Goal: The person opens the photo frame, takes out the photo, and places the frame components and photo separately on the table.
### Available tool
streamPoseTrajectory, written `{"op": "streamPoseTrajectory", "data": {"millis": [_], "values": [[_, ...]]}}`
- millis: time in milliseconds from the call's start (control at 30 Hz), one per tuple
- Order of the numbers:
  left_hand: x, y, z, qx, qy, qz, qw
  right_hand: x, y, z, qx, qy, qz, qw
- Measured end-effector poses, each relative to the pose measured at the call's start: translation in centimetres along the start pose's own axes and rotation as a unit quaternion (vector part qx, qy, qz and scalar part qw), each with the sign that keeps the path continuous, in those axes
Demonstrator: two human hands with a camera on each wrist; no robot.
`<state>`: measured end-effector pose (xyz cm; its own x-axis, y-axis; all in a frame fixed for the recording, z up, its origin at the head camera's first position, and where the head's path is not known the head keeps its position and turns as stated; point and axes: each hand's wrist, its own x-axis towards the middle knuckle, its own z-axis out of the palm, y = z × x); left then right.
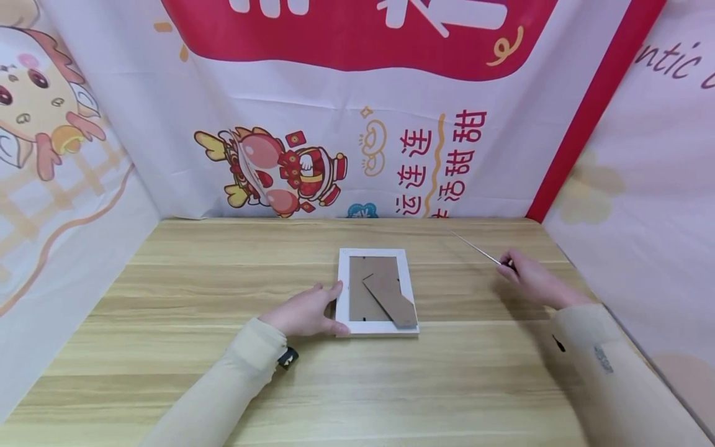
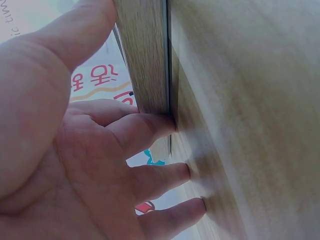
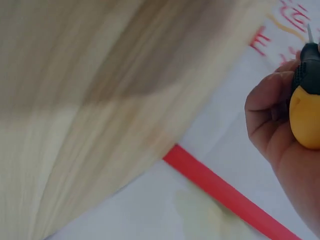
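Note:
A white picture frame [image 1: 342, 292] lies face down on the wooden table, its brown backboard [image 1: 359, 298] and angled stand leg [image 1: 393, 304] upward. My left hand [image 1: 306, 312] rests against its left side, thumb at the near left corner. In the left wrist view the fingers of my left hand [image 2: 100, 145] are spread and fairly straight, the fingertips at the frame's side edge [image 2: 145, 60] and the tabletop. Off to the right, my right hand [image 1: 527, 277] grips a screwdriver [image 1: 475, 248], its long thin shaft pointing left and away. The yellow and black handle [image 3: 305, 115] shows in the right wrist view.
Wood-grained tabletop [image 1: 223, 273] extends around the frame. Behind it hangs a printed cloth [image 1: 313, 93] with a cartoon figure and red lettering. More printed cloth closes in the left side [image 1: 50, 186] and the right side [image 1: 642, 205].

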<state>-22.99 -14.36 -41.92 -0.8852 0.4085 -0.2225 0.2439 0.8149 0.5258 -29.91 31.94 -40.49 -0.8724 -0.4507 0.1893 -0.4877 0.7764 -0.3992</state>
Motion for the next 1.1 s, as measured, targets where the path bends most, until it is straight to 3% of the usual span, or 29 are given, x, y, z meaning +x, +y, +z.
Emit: {"op": "streamPoseTrajectory", "data": {"millis": [433, 1100], "values": [[-0.2, 0.1, -0.1, -0.01, -0.005, -0.001, 0.9999, 0.5, 2.6, 1.8, -0.023, -0.037, 0.02, 0.999], [0.0, -0.1, -0.1, 0.001, 0.0, 0.005, 1.0, 1.3, 2.4, 2.4, -0.038, -0.062, 0.052, 0.996]]}}
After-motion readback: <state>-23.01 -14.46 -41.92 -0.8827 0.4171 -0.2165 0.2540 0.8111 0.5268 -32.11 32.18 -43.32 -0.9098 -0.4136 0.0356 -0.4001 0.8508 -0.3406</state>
